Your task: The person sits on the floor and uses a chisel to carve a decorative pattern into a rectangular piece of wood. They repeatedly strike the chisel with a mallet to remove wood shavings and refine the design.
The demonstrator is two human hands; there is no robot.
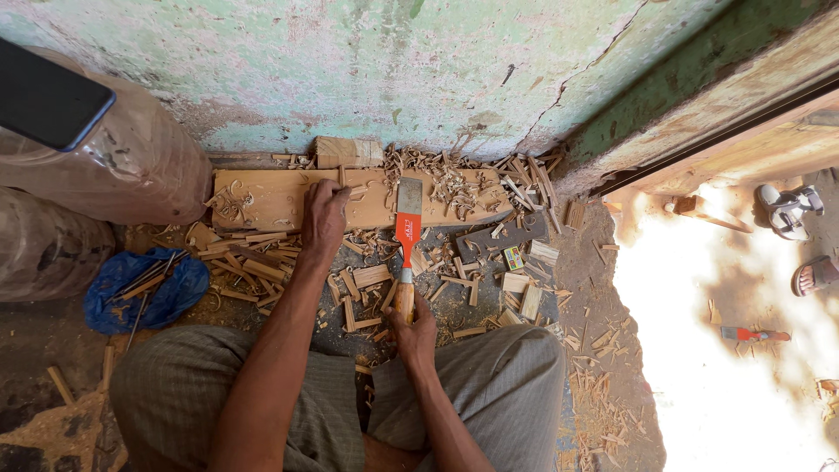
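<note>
1. Wall (367,61): flaking green plaster, cracked, running across the top of the view.
2. Sacks (131,157): two clear plastic sacks stand at the left, against the wall; a dark phone (48,96) lies on the upper one.
3. Plank (280,199): a flat, pale board lying on the ground along the foot of the wall, with a curved cut at its right end and curled shavings (446,183) heaped on it.
4. Blue bag (144,288): crumpled on the ground at the left, with thin metal tools lying on it.
5. Offcuts (367,280): short wood strips and chips scattered between the plank and the person's knees.
6. Chisel (407,232): wide steel blade, red neck and wooden handle; the blade rests on the plank, the handle points back toward the person.
7. Left hand (325,214): pressed palm down on the plank, fingers curled at its far edge, holding it steady.
8. Right hand (412,328): wrapped tightly around the chisel's handle.
</note>
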